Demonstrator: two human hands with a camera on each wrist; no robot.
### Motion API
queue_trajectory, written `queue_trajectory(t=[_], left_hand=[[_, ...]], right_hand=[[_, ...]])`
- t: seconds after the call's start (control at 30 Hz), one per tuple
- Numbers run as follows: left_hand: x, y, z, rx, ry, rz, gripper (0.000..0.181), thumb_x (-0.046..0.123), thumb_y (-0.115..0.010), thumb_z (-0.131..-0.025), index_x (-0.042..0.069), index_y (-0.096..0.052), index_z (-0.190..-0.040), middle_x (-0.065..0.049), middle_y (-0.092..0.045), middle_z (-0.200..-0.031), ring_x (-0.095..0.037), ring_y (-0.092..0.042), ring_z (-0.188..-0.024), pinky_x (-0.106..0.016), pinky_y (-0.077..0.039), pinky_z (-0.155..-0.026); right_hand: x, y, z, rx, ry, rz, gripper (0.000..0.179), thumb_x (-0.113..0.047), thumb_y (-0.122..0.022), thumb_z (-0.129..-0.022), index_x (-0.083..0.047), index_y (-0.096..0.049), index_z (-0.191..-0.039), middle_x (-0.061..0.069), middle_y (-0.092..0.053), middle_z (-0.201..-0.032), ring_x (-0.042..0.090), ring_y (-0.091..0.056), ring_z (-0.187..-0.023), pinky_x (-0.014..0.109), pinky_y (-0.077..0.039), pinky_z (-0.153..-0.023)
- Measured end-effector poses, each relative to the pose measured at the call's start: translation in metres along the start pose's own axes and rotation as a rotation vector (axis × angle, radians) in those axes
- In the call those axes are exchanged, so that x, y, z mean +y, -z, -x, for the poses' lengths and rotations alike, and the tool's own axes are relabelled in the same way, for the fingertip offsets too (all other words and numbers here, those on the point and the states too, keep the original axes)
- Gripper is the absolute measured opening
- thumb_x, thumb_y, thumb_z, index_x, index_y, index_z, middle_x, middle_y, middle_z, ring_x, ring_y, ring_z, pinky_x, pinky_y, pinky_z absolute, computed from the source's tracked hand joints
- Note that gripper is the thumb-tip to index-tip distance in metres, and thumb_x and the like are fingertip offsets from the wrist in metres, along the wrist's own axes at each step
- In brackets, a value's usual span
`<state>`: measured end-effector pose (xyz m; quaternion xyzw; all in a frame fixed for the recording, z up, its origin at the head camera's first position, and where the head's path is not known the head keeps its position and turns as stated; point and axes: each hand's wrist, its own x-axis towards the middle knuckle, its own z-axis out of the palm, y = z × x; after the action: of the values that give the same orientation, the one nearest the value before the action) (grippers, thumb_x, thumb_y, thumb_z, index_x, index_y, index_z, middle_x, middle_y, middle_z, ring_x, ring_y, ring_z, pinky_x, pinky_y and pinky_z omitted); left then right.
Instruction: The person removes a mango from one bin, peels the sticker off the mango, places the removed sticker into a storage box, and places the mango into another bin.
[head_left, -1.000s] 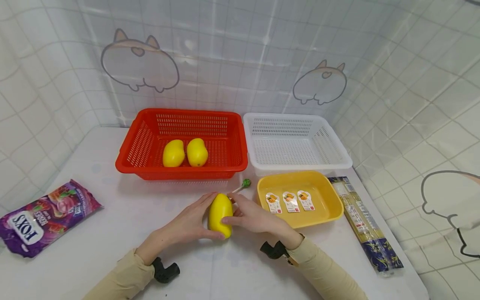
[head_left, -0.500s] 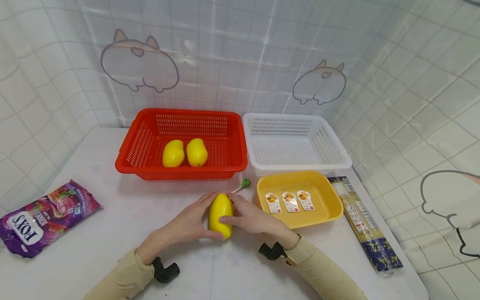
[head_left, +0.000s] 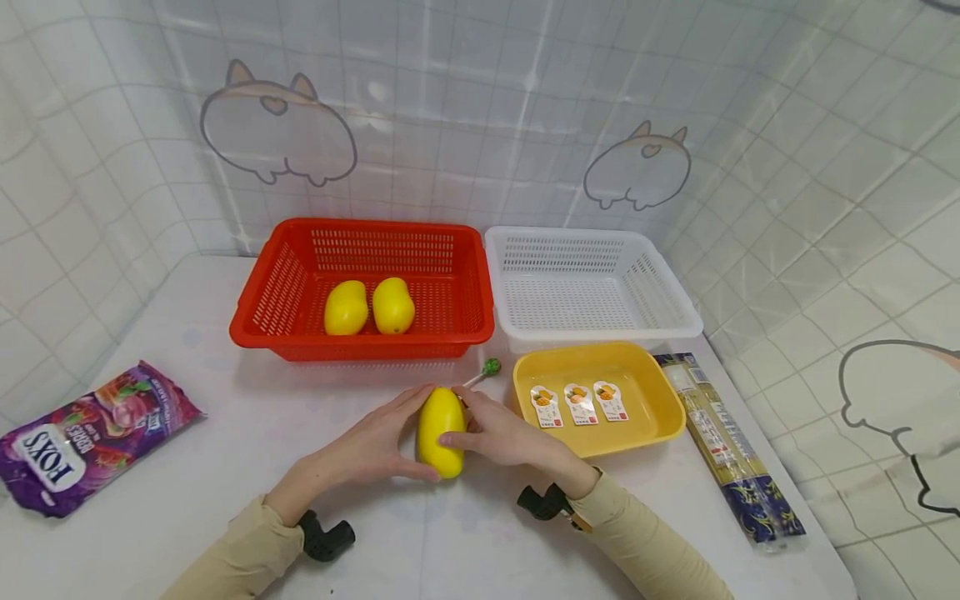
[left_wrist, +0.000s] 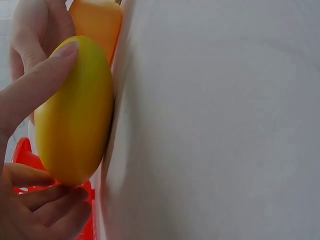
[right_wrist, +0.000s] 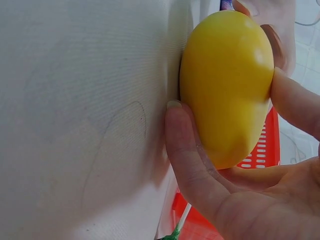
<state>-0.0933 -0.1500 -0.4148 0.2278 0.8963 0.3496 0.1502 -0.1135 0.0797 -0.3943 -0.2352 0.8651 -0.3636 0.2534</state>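
A yellow mango [head_left: 438,425] lies lengthwise on the white table between both hands. My left hand [head_left: 367,442] holds it from the left, fingers at its far end and thumb by the near end; in the left wrist view the thumb [left_wrist: 50,70] overlaps the mango's side. From the right, my right hand [head_left: 506,429] grips it, thumb on top and fingers at its far right side. The right wrist view shows the mango [right_wrist: 227,85] between that hand's thumb and fingers. Two more mangoes, one left [head_left: 347,308] and one right [head_left: 393,306], sit in the red basket [head_left: 360,341].
Behind the right hand lies a green lollipop [head_left: 491,367]. A yellow tray [head_left: 652,417] holds three mango-picture labels [head_left: 580,404]. The white basket [head_left: 600,333] stands beyond it. A long clear-and-blue packet [head_left: 727,450] lies at right, a purple Fox's bag [head_left: 97,437] at left.
My left hand has shifted slightly left, its thumb drawing back a little from the mango's near end. The right hand and the mango stay almost still.
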Motion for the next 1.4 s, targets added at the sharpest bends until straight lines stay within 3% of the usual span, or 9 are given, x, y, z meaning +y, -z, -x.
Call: queue_trajectory(t=[0.2,0.5,0.63,0.77,0.9,1.03,1.13,1.23,1.4], left_hand=[[-0.003,0.018,0.005,0.014,-0.03,-0.015,0.114,0.061,-0.083,-0.07,0.013,-0.029,-0.158,-0.007,-0.036,-0.16,-0.031,-0.04,-0.144,-0.056,-0.038,-0.113],[-0.001,0.058,0.022,0.119,0.045,0.093,0.083,0.055,-0.075,-0.083,0.03,-0.039,-0.154,-0.003,-0.047,-0.153,-0.035,-0.05,-0.136,-0.059,-0.048,-0.103],[-0.002,0.073,0.028,0.233,0.029,0.086,0.073,0.05,-0.075,-0.086,0.03,-0.046,-0.15,0.002,-0.054,-0.147,-0.028,-0.054,-0.132,-0.055,-0.05,-0.102],[-0.004,0.086,0.032,0.397,-0.027,0.082,0.06,0.036,-0.076,-0.089,0.029,-0.053,-0.144,0.003,-0.062,-0.137,-0.017,-0.058,-0.125,-0.027,-0.051,-0.101],[-0.009,0.097,0.035,0.585,-0.047,0.07,0.055,0.024,-0.076,-0.09,0.023,-0.057,-0.141,-0.002,-0.063,-0.135,-0.02,-0.057,-0.122,-0.002,-0.04,-0.094],[-0.017,0.109,0.037,0.719,0.037,0.028,0.057,0.027,-0.076,-0.09,0.019,-0.056,-0.143,-0.009,-0.057,-0.142,-0.031,-0.051,-0.131,-0.034,-0.046,-0.109],[-0.027,0.118,0.04,0.76,0.114,0.014,0.064,0.03,-0.074,-0.091,0.016,-0.049,-0.149,-0.017,-0.047,-0.151,-0.04,-0.039,-0.141,-0.068,-0.036,-0.108],[-0.038,0.125,0.043,0.773,0.177,0.018,0.071,0.031,-0.072,-0.093,0.013,-0.04,-0.153,-0.022,-0.038,-0.156,-0.045,-0.03,-0.145,-0.074,-0.027,-0.11],[-0.053,0.133,0.045,0.739,0.288,0.003,0.079,0.04,-0.066,-0.095,0.01,-0.028,-0.158,-0.02,-0.027,-0.162,-0.045,-0.024,-0.147,-0.074,-0.029,-0.108]], right_hand=[[-0.004,0.001,0.001,0.0,-0.008,-0.012,0.081,-0.045,-0.069,-0.092,-0.013,-0.03,-0.156,-0.002,-0.057,-0.129,0.013,-0.055,-0.105,0.027,-0.051,-0.093],[-0.006,0.0,0.0,-0.009,-0.054,-0.055,0.087,-0.044,-0.072,-0.09,-0.012,-0.028,-0.157,-0.002,-0.056,-0.133,0.014,-0.054,-0.108,0.03,-0.05,-0.096],[-0.006,0.0,0.001,-0.009,-0.069,-0.05,0.088,-0.045,-0.072,-0.09,-0.013,-0.027,-0.157,-0.001,-0.056,-0.135,0.014,-0.054,-0.109,0.03,-0.051,-0.097],[-0.006,-0.001,0.001,-0.011,-0.075,-0.053,0.088,-0.045,-0.072,-0.089,-0.013,-0.027,-0.157,0.0,-0.056,-0.136,0.014,-0.054,-0.11,0.031,-0.051,-0.098],[-0.006,-0.001,0.002,-0.014,-0.073,-0.074,0.087,-0.044,-0.073,-0.089,-0.016,-0.027,-0.157,0.0,-0.056,-0.136,0.014,-0.054,-0.111,0.032,-0.051,-0.1],[-0.007,-0.001,0.002,-0.016,-0.075,-0.103,0.083,-0.042,-0.075,-0.088,-0.021,-0.03,-0.154,-0.001,-0.057,-0.131,0.015,-0.055,-0.107,0.03,-0.051,-0.096],[-0.007,-0.002,0.001,-0.01,-0.075,-0.11,0.08,-0.039,-0.078,-0.086,-0.025,-0.033,-0.15,-0.001,-0.058,-0.124,0.015,-0.057,-0.102,0.027,-0.053,-0.09],[-0.007,-0.003,0.001,-0.003,-0.081,-0.134,0.078,-0.037,-0.08,-0.085,-0.028,-0.035,-0.148,-0.001,-0.057,-0.122,0.015,-0.059,-0.1,0.027,-0.054,-0.089],[-0.008,-0.005,0.002,0.006,-0.112,-0.187,0.077,-0.035,-0.081,-0.084,-0.032,-0.036,-0.147,-0.002,-0.056,-0.126,0.016,-0.057,-0.106,0.031,-0.054,-0.093]])
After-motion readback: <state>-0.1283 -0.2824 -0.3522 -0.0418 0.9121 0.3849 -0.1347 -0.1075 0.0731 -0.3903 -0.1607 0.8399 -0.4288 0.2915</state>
